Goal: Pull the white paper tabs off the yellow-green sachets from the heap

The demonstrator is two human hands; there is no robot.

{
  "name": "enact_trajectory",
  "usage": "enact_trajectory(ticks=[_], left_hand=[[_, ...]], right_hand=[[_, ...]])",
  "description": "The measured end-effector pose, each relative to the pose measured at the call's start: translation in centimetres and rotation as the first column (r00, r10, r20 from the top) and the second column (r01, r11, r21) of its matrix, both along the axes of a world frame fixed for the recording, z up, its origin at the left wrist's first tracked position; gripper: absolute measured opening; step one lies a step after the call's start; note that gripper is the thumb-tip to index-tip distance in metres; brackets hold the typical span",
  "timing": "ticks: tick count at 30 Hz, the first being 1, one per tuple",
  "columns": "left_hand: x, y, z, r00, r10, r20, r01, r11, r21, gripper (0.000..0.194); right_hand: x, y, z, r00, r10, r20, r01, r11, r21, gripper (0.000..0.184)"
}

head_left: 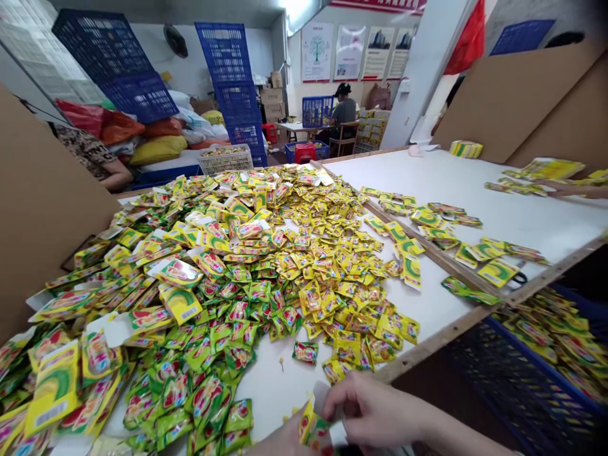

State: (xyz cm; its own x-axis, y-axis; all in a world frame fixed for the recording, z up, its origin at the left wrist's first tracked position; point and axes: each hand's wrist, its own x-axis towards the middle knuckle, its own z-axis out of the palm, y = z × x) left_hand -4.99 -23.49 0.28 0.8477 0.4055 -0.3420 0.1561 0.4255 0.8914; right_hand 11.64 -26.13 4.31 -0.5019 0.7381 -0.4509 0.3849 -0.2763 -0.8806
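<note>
At the front edge of the table, my left hand (284, 438) is closed around a small yellow-and-green carton (311, 427), mostly cut off by the bottom of the view. My right hand (373, 405) bends over the carton's upper end, its curled fingers at the raised white flap (321, 394). A heap of green sachets (223, 345) lies to the left of my hands. Yellow sachets (349, 339) lie just beyond them, and one green-and-red sachet (305, 352) rests apart on the white tabletop (270, 386). Many flat cartons (180, 304), some with open flaps, are piled at the left.
A wooden strip (439, 259) divides the table; finished-looking cartons (427, 217) lie around it. Below right stands a blue crate (517, 373) of cartons. Cardboard panels (38, 209) flank the table. Another person's hand (570, 189) is at far right, and a person's arm (116, 174) at left.
</note>
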Motion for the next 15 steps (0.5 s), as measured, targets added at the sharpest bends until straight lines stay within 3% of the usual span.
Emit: enact_trajectory(ticks=[2,3,5,6,7,8,9,10,12,13,15], left_hand=[[0.1,0.2,-0.5,0.997,0.025,0.072,-0.024,1.0,-0.015,0.065],[0.0,0.5,-0.5,0.993,0.075,0.094,-0.076,0.997,0.011,0.075],[-0.4,1.8,0.0,0.968,0.246,0.055,-0.252,0.946,0.204,0.07],[-0.6,2.6,0.3,0.94,0.341,0.008,-0.319,0.872,0.372,0.056],[-0.8,3.5,0.6,0.911,0.411,-0.037,-0.326,0.771,0.546,0.04],[-0.9,4.3,0.6,0.891,0.447,-0.085,-0.265,0.663,0.7,0.029],[-1.0,5.0,0.5,0.88,0.455,-0.141,-0.161,0.563,0.811,0.026],[-0.8,5.5,0.3,0.87,0.453,-0.195,-0.055,0.481,0.875,0.025],[-0.4,6.0,-0.6,0.852,0.447,-0.272,0.085,0.396,0.914,0.026],[-0.1,6.0,-1.1,0.846,0.446,-0.292,0.111,0.388,0.915,0.03],[0.3,5.9,-2.0,0.854,0.425,-0.301,0.115,0.41,0.905,0.042]], right_hand=[[1.1,-0.1,0.3,0.992,-0.127,0.014,0.122,0.97,0.209,0.015],[2.4,0.1,0.8,0.978,-0.206,0.016,0.189,0.924,0.332,0.015],[6.3,1.1,2.2,0.909,-0.411,0.067,0.307,0.77,0.56,0.017],[8.4,1.8,2.9,0.805,-0.579,0.128,0.356,0.645,0.676,0.019],[10.4,2.5,3.5,0.644,-0.736,0.211,0.327,0.513,0.794,0.023],[12.0,3.1,3.8,0.462,-0.849,0.254,0.242,0.397,0.885,0.032],[12.9,3.5,3.8,0.355,-0.896,0.267,0.136,0.332,0.934,0.037],[13.0,3.6,3.4,0.351,-0.886,0.302,0.024,0.331,0.943,0.038],[11.3,3.2,1.7,0.535,-0.71,0.459,-0.193,0.426,0.884,0.033],[9.7,2.8,0.5,0.625,-0.539,0.565,-0.311,0.492,0.813,0.032],[6.6,1.9,-2.1,0.642,-0.388,0.661,-0.419,0.545,0.726,0.04]])
